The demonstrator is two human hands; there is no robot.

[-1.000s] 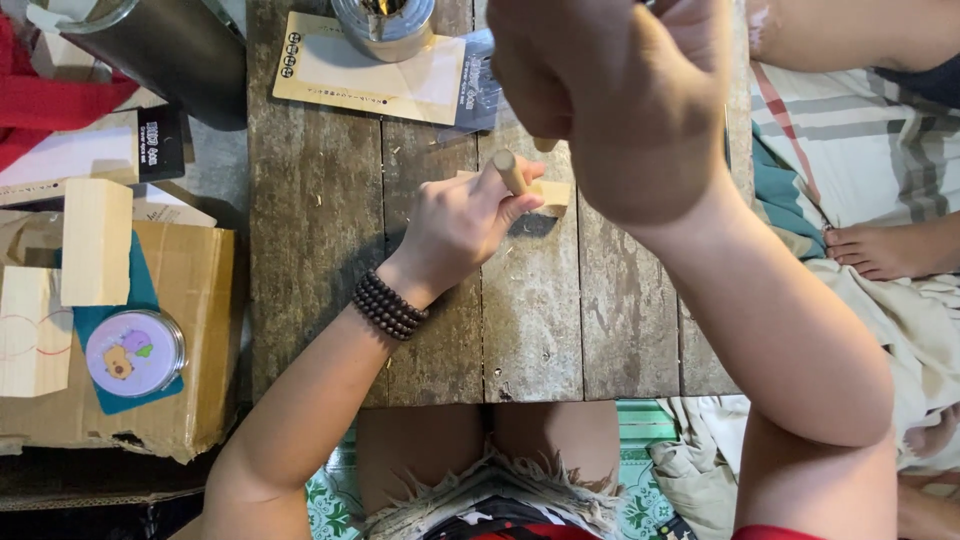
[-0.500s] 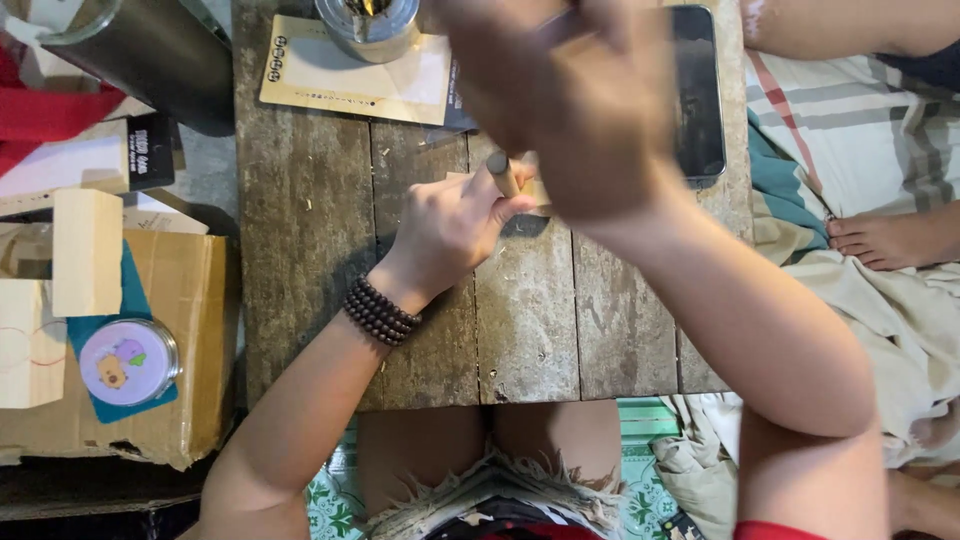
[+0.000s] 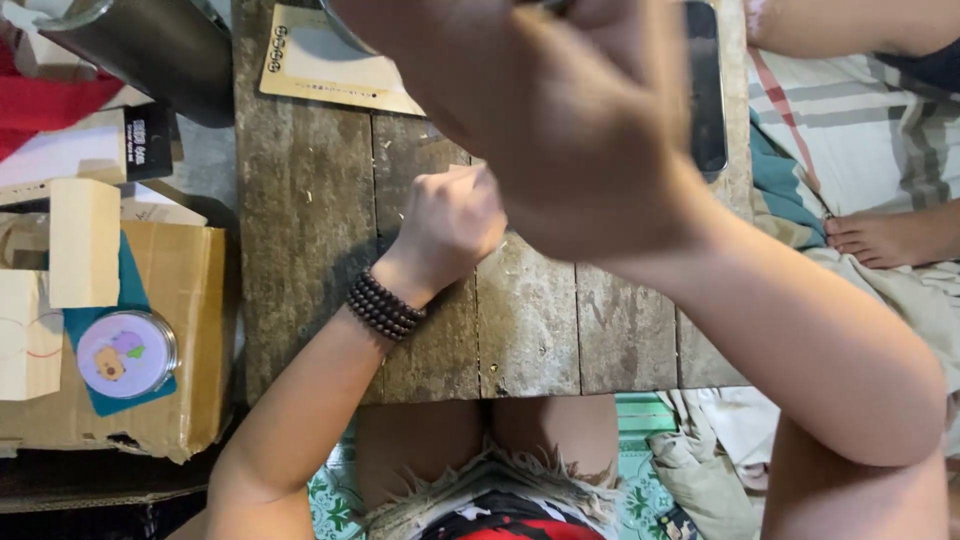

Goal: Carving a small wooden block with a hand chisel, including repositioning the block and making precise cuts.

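My left hand [image 3: 455,225] rests as a closed fist on the worn plank table [image 3: 300,200], with a dark bead bracelet [image 3: 385,305] on its wrist. Earlier it pinched a small pale wooden piece against the table; that piece is now hidden behind my right hand. My right hand [image 3: 560,110] is raised close to the camera, back toward me and fingers curled. It fills the upper middle of the view, and I cannot see what, if anything, it holds.
A cream card [image 3: 330,65] and a dark phone [image 3: 705,90] lie at the table's far end. To the left are a dark tumbler [image 3: 150,50], a cardboard box [image 3: 190,330], pale wooden blocks [image 3: 85,240] and a round tin [image 3: 125,352]. Another person's foot [image 3: 880,235] rests on the right.
My right hand has risen nearer the camera and shifted left, now covering the wooden piece and the far table. My left hand stays in place on the table.
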